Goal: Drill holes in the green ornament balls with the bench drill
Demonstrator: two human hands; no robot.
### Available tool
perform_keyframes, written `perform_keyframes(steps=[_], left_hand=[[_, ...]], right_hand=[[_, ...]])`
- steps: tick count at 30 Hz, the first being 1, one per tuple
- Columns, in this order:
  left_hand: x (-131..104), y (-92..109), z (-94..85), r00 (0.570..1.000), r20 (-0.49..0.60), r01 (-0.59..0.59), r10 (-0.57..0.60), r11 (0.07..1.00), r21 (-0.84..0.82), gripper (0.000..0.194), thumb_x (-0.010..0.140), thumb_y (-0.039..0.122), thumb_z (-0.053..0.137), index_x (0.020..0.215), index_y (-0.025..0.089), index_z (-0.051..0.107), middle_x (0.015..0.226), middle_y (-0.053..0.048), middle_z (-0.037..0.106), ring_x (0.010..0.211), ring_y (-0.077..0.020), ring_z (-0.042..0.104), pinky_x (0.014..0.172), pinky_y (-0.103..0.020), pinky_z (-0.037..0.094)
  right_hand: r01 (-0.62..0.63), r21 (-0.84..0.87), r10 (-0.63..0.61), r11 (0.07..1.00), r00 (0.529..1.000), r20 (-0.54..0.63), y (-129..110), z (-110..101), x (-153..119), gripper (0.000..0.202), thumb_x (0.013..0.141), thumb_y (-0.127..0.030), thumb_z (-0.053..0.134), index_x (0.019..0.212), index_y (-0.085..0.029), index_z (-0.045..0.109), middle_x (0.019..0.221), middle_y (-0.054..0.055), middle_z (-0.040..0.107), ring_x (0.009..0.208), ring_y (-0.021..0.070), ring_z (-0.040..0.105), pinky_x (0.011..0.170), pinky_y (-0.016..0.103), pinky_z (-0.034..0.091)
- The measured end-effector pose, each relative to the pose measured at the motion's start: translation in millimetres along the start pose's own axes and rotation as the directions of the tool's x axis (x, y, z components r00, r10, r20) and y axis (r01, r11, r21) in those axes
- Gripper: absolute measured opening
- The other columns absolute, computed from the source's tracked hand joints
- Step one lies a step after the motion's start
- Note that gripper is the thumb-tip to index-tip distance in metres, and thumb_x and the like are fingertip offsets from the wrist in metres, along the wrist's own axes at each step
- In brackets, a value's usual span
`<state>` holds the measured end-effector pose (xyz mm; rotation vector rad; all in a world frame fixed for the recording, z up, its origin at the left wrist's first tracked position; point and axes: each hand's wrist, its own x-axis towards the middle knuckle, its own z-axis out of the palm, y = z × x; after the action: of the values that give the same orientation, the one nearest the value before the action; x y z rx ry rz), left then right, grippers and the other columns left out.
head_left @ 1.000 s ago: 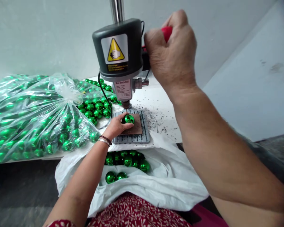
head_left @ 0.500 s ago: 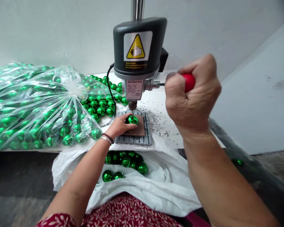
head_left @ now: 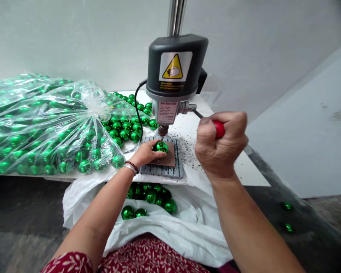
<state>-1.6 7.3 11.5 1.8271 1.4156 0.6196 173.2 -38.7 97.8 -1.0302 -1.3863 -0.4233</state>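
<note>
My left hand (head_left: 148, 153) grips a shiny green ball (head_left: 162, 147) between thumb and fingers, on a brown board (head_left: 169, 156) that lies on the drill's grey base (head_left: 177, 167). Above the ball is the drill chuck (head_left: 163, 130), its thin bit reaching down to the ball's top; how deep the tip goes I cannot tell. My right hand (head_left: 221, 146) is wrapped around the red knob (head_left: 219, 129) of the feed lever on the mini bench drill (head_left: 176, 68).
A tied clear bag (head_left: 45, 129) of green balls covers the table's left. Loose green balls (head_left: 124, 129) sit beside it. Dark shavings (head_left: 187, 149) litter the white tabletop. More green balls (head_left: 151, 196) lie in white cloth (head_left: 187, 235) at my lap; two balls (head_left: 287, 227) are at lower right.
My right hand has pulled the red knob downward, and the lever now slopes down. My left hand keeps the ball on the board. The whole view has shifted slightly.
</note>
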Motion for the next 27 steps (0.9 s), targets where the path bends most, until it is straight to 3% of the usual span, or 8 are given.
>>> perform_keyframes(steps=[7, 17, 19, 22, 24, 27], left_hand=[[2, -4, 1.7, 1.000, -0.006, 0.003, -0.003, 0.999, -0.043, 0.071, 0.069, 0.038, 0.076, 0.135, 0.017, 0.059, 0.116, -0.006, 0.072, 0.106, -0.0250, 0.065, 0.097, -0.034, 0.048], [1, -7, 2.6, 0.999, -0.011, -0.047, 0.046, 0.998, -0.047, 0.059, 0.071, 0.036, 0.074, 0.126, 0.018, 0.064, 0.104, -0.004, 0.073, 0.093, -0.0217, 0.066, 0.086, -0.030, 0.051], [1, -7, 3.1, 0.999, -0.017, -0.047, 0.046, 0.998, -0.041, 0.059, 0.071, 0.036, 0.074, 0.127, 0.018, 0.064, 0.105, -0.005, 0.073, 0.096, -0.0228, 0.066, 0.088, -0.031, 0.050], [-2, -5, 4.8, 0.998, -0.041, -0.045, 0.043, 0.999, -0.026, 0.062, 0.071, 0.036, 0.075, 0.129, 0.018, 0.062, 0.113, -0.007, 0.072, 0.103, -0.0247, 0.065, 0.094, -0.034, 0.049], [-5, -5, 6.0, 0.997, -0.058, -0.057, 0.056, 0.998, -0.025, 0.063, 0.070, 0.033, 0.076, 0.129, 0.018, 0.061, 0.118, -0.007, 0.070, 0.108, -0.0248, 0.064, 0.098, -0.034, 0.048], [-14, -5, 4.4, 0.993, -0.056, -0.112, 0.108, 0.991, -0.068, 0.063, 0.068, 0.027, 0.076, 0.129, 0.019, 0.061, 0.124, -0.006, 0.068, 0.112, -0.0241, 0.063, 0.101, -0.034, 0.047]], right_hand=[[0.044, -0.023, -0.045, 0.999, 0.997, -0.061, 5, 6, -14, 0.008, 0.091, -0.025, 0.052, 0.084, -0.020, 0.049, 0.069, -0.004, 0.052, 0.061, 0.0048, 0.048, 0.060, 0.018, 0.042], [0.055, 0.011, -0.054, 0.998, 0.996, -0.068, 9, 8, -33, 0.006, 0.089, -0.023, 0.051, 0.085, -0.019, 0.049, 0.072, -0.003, 0.053, 0.064, 0.0057, 0.052, 0.059, 0.020, 0.041], [0.035, 0.022, -0.033, 0.999, 0.995, -0.096, 8, 10, -21, 0.010, 0.090, -0.026, 0.050, 0.084, -0.018, 0.049, 0.071, -0.003, 0.053, 0.062, 0.0052, 0.050, 0.058, 0.020, 0.039], [-0.045, 0.036, 0.049, 0.998, 0.993, -0.104, 3, 17, 19, 0.018, 0.090, -0.033, 0.050, 0.082, -0.017, 0.048, 0.068, -0.004, 0.047, 0.058, 0.0042, 0.041, 0.055, 0.020, 0.034], [-0.176, 0.063, 0.176, 0.982, 0.984, 0.002, 0, 21, 49, 0.022, 0.089, -0.034, 0.052, 0.077, -0.017, 0.044, 0.065, -0.005, 0.038, 0.057, 0.0041, 0.032, 0.057, 0.021, 0.031], [-0.353, 0.025, 0.349, 0.935, 0.931, 0.107, -5, 25, 78, 0.023, 0.088, -0.028, 0.055, 0.073, -0.018, 0.040, 0.065, -0.006, 0.035, 0.062, 0.0041, 0.029, 0.063, 0.022, 0.031]])
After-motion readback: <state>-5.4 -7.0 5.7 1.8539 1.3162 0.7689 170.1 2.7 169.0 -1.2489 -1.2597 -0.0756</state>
